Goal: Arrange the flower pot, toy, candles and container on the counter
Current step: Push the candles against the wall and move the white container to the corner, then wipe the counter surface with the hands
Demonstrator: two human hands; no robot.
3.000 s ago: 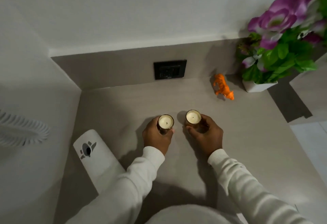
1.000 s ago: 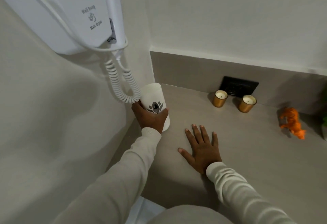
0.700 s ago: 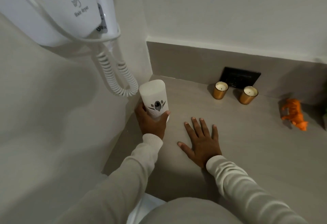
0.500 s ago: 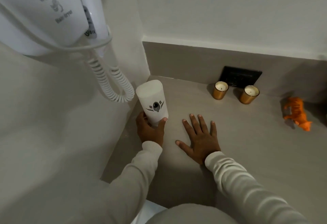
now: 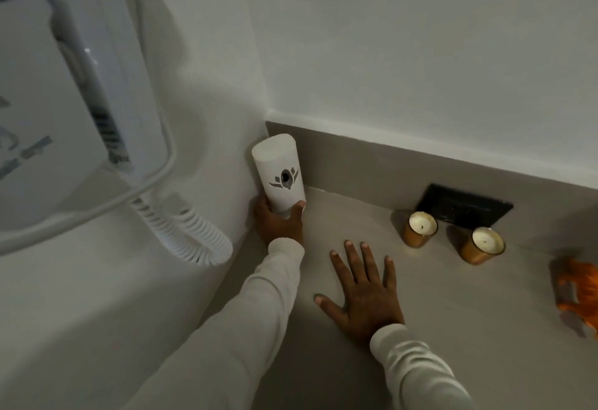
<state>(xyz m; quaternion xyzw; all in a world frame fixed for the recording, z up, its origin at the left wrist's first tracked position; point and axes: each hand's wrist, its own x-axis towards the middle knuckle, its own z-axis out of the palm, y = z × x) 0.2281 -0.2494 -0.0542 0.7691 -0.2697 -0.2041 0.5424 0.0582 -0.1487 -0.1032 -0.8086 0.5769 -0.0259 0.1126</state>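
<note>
Head-camera view: a person's left hand (image 5: 278, 222) wraps its fingers round the base of the white container (image 5: 280, 179), standing it upright in the counter's (image 5: 453, 328) back-left corner, seemingly to tuck it clear. The right hand (image 5: 362, 293) lies flat, fingers spread, likely for balance. Two candles (image 5: 420, 229) sit paired by the black outlet (image 5: 466, 207); the orange toy (image 5: 579, 293) waits at right.

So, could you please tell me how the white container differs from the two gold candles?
The white container is tall, with a dark emblem; the gold candles are short and plain. The left hand grips the container in the corner; the candles stand free by the black wall plate. All three stand upright on the counter.
</note>
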